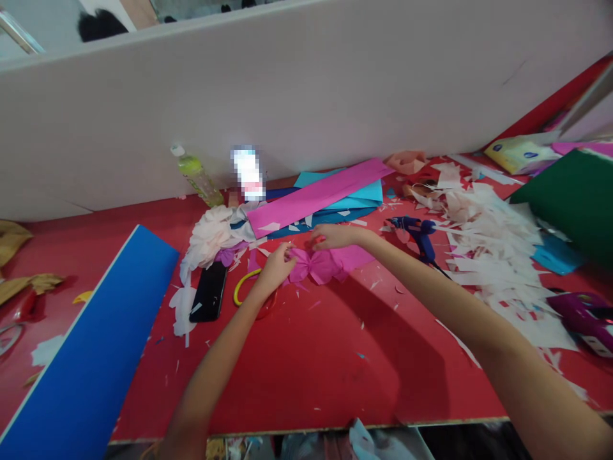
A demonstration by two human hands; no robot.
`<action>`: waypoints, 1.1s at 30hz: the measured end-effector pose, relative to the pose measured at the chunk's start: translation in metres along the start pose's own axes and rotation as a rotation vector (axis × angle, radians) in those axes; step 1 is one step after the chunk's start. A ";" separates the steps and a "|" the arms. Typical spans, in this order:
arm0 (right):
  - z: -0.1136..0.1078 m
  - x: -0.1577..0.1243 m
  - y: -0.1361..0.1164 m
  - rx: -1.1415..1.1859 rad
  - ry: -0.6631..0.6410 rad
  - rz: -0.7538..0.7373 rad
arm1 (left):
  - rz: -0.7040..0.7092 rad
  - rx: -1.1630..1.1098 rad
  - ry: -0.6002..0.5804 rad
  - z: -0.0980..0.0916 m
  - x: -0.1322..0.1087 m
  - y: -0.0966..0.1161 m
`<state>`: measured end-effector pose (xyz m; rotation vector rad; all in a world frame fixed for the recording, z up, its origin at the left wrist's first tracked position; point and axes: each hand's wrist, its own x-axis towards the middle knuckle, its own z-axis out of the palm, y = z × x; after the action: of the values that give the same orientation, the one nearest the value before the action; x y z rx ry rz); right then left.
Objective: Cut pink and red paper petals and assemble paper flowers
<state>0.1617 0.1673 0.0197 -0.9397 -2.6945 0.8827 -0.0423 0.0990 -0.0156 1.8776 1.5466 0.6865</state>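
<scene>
A pink paper bow (pixel 320 267) lay crosswise near the far edge of the red tabletop (pixel 306 370), left hand (pixel 276 267) pinching its left end, right hand (pixel 332 237) pinching its top

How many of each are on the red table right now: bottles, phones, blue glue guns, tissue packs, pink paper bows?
Bottle: 1
Phone: 1
Blue glue gun: 1
Tissue pack: 1
Pink paper bow, pinched by the left hand, with the right hand at its top: 1
Total: 5
</scene>
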 end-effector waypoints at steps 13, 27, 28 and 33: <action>0.069 -0.079 -0.027 -0.216 0.444 0.209 | 0.448 0.681 -0.073 0.004 -0.020 0.024; 0.119 -0.073 -0.051 -0.421 0.491 0.355 | 0.563 0.720 -0.209 0.014 -0.026 0.021; 0.120 -0.073 -0.050 -0.419 0.500 0.367 | 0.569 0.719 -0.215 0.014 -0.026 0.021; 0.122 -0.072 -0.048 -0.397 0.519 0.377 | 0.587 0.716 -0.263 0.014 -0.027 0.025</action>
<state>0.1544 0.0340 -0.0485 -1.5405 -2.3003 0.0964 -0.0208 0.0674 -0.0072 2.8740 1.1384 0.0744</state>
